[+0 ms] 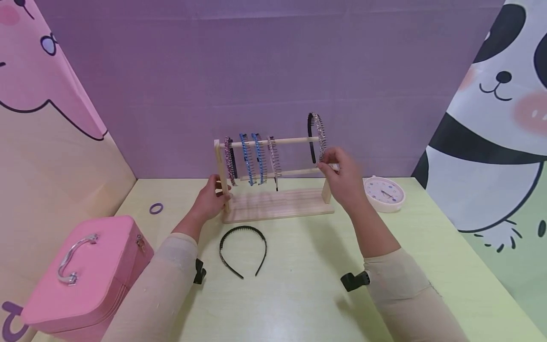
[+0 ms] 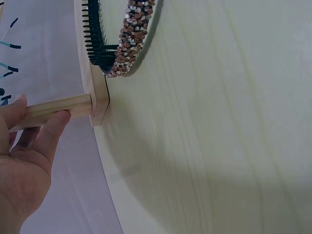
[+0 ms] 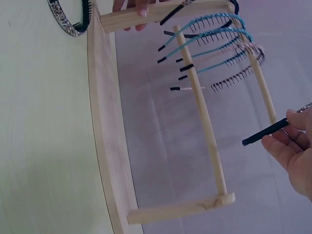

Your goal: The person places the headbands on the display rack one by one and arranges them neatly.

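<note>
A wooden rack (image 1: 278, 202) with two rods stands on the table. My left hand (image 1: 209, 199) grips its left post (image 2: 58, 109) near the base, thumb on one side and fingers on the other. With thumb and fingertips, my right hand (image 1: 345, 180) pinches one end of a sparkly silvery headband (image 1: 321, 130) at the upper rod's right end. Whether the rod bears its weight, I cannot tell. Farther left on the rods hang a pink sparkly headband (image 1: 229, 159), two blue headbands (image 1: 248, 161) and a pale pink headband (image 1: 274, 159).
Another toothed headband (image 1: 221, 244), dark with a sparkly side, lies on the table before the rack. A pink case (image 1: 85, 270) stands at the left, with a purple ring (image 1: 155, 208) behind it. Right of the rack is a white clock (image 1: 384, 194). A purple backdrop (image 1: 273, 71) closes the back.
</note>
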Demonstrator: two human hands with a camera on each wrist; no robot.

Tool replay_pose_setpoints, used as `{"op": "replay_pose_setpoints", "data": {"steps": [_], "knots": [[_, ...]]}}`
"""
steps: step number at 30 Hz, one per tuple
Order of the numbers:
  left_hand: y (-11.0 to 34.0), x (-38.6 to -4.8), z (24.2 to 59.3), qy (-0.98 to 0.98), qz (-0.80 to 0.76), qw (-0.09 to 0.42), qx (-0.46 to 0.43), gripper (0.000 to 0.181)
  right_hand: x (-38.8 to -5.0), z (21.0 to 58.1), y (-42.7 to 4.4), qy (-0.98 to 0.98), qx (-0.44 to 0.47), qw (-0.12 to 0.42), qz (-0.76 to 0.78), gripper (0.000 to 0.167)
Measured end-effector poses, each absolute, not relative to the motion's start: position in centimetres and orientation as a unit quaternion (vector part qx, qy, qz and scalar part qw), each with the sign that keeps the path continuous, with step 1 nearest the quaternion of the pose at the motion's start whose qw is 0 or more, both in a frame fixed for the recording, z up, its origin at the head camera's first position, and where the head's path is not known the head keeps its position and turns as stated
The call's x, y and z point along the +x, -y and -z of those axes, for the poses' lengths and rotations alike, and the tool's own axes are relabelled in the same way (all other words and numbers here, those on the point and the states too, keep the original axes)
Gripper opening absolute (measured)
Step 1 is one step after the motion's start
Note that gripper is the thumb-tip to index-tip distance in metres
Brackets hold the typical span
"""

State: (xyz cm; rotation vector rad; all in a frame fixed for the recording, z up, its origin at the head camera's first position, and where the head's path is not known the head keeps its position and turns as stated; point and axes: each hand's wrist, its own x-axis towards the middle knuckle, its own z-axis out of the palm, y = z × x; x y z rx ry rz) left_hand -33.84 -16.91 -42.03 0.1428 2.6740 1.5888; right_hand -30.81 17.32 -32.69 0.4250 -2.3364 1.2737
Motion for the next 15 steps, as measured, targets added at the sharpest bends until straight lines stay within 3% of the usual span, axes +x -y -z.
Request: {"op": "replay_pose_setpoints", "data": {"steps": [15], "knots": [[16.9,-34.0,42.1,-0.86,-0.509,0.016,0.042,0.05,-31.7,34.8,-13.4,0.853,0.169,0.187,-0.456,0.016]]}}
